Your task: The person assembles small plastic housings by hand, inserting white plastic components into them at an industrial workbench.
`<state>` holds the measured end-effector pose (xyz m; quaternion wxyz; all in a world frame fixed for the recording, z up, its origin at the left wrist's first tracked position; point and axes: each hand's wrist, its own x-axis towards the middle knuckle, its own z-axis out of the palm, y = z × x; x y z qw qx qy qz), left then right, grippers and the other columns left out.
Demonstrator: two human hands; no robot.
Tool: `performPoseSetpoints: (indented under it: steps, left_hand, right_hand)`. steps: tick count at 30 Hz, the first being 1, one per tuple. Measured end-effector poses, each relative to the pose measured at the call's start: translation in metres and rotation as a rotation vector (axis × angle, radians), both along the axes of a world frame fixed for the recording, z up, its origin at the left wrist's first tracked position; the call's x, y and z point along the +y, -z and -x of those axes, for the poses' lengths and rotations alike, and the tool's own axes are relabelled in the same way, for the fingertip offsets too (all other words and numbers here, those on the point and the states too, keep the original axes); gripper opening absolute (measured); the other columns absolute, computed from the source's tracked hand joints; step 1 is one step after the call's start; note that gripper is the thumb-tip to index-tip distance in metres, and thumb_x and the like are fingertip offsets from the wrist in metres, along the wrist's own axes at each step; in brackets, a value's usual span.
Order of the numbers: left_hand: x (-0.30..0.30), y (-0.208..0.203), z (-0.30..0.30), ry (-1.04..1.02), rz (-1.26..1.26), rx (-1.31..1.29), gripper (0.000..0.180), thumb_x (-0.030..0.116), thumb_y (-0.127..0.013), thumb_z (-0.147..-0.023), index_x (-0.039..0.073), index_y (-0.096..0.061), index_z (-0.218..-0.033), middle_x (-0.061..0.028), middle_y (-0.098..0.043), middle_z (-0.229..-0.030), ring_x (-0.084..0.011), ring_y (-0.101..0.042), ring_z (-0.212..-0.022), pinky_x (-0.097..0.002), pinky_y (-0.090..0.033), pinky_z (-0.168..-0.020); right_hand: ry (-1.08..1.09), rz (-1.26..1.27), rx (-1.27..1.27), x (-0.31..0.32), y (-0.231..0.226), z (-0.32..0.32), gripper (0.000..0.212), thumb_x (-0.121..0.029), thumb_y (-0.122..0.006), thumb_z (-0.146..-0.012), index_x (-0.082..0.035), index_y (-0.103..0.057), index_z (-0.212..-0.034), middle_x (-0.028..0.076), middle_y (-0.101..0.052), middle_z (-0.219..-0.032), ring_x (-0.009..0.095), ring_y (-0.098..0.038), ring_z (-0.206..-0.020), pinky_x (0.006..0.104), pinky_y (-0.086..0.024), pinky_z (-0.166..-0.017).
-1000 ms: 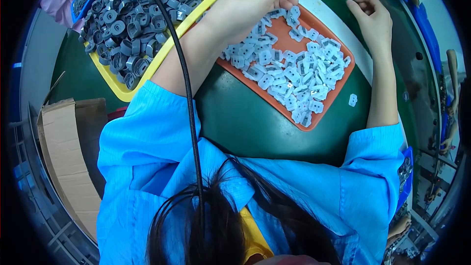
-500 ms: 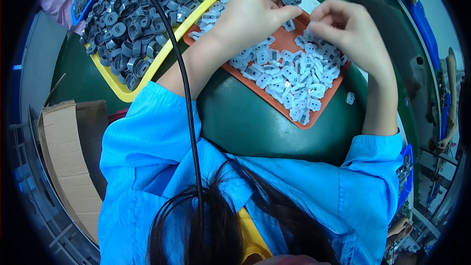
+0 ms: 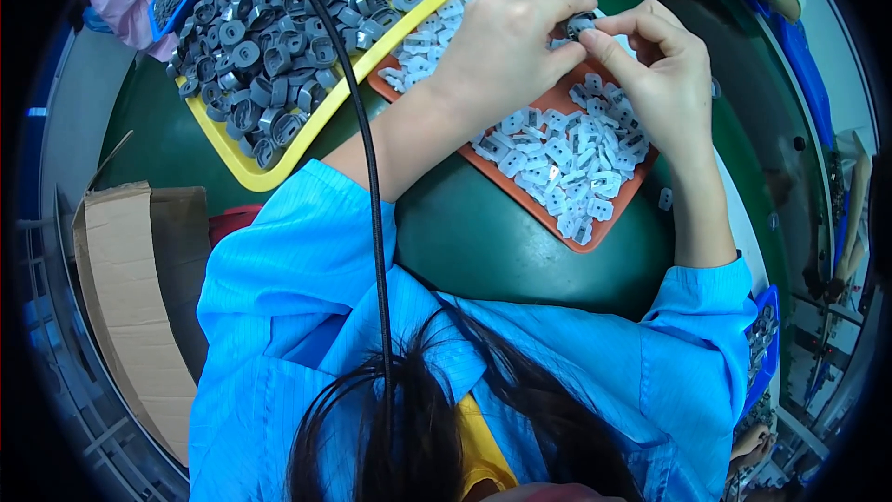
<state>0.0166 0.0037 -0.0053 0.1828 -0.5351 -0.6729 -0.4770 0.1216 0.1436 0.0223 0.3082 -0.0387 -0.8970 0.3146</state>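
Above the orange tray [image 3: 507, 177], my left hand [image 3: 506, 46] pinches a small dark grey round plastic part [image 3: 580, 24] between thumb and forefinger. My right hand [image 3: 664, 70] meets it from the other side, thumb and fingertips closed against the part. Whatever lies between the right fingertips is hidden. Below both hands, small white plastic pieces [image 3: 557, 163] with dark slots are heaped in the tray. A yellow tray [image 3: 265, 181] on the left holds a big pile of grey round plastic parts [image 3: 269, 46] like the held one.
A black cable [image 3: 362, 121] hangs across the view, over my left forearm. An open cardboard box [image 3: 130, 288] stands at the left. One loose white piece [image 3: 665, 199] lies on the green table [image 3: 502, 242]. Blue bins sit at the far left and right; other people's arms show at the right.
My right hand has moved up and left from above the white pieces to the grey part in my left hand. The left hand has come slightly lower and to the right.
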Motion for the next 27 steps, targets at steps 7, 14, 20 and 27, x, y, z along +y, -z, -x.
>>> performPoseSetpoints:
  steps: [7, 14, 20, 27]
  left_hand:
    - [-0.001, 0.001, 0.003, -0.025, -0.018, 0.121, 0.033, 0.009, -0.076, -0.069, 0.003, -0.068, -0.100, -0.0071, -0.064, -0.084, -0.0174, -0.066, -0.070, -0.0267, -0.053, -0.060]
    - [-0.011, -0.027, -0.013, 0.044, 0.033, 0.114, 0.037, 0.006, -0.075, -0.063, 0.006, -0.068, -0.099, -0.0078, -0.053, -0.086, -0.0251, -0.053, -0.080, -0.0337, -0.046, -0.072]
    - [-0.011, -0.021, 0.009, 0.247, 0.089, 0.174, 0.036, 0.013, -0.076, -0.064, 0.007, -0.068, -0.099, -0.0058, -0.055, -0.089, -0.0263, -0.050, -0.090, -0.0360, -0.043, -0.080]
    - [-0.013, -0.025, 0.009, 0.244, 0.090, 0.289, 0.037, 0.013, -0.076, -0.065, 0.006, -0.067, -0.100, -0.0054, -0.057, -0.091, -0.0262, -0.050, -0.092, -0.0367, -0.042, -0.082]
  right_hand:
    - [-0.024, 0.100, -0.059, 0.006, 0.003, 0.001, 0.022, -0.021, -0.076, -0.076, -0.003, -0.072, -0.089, 0.002, -0.061, -0.079, 0.009, -0.058, -0.072, 0.0235, -0.047, -0.064]
    - [-0.284, 0.772, -0.212, 0.020, 0.012, 0.002, 0.019, -0.014, -0.068, -0.083, -0.003, -0.068, -0.099, 0.004, -0.066, -0.082, 0.010, -0.063, -0.074, 0.0214, -0.052, -0.069]
    - [-0.367, 0.800, -0.430, 0.034, 0.000, -0.001, 0.018, -0.010, -0.071, -0.080, -0.002, -0.068, -0.096, 0.006, -0.068, -0.081, 0.009, -0.065, -0.073, 0.0206, -0.053, -0.069]
    - [-0.260, 0.540, -0.326, 0.010, -0.008, -0.004, 0.019, -0.007, -0.069, -0.076, -0.001, -0.066, -0.094, 0.005, -0.067, -0.082, 0.009, -0.064, -0.075, 0.0217, -0.052, -0.072]
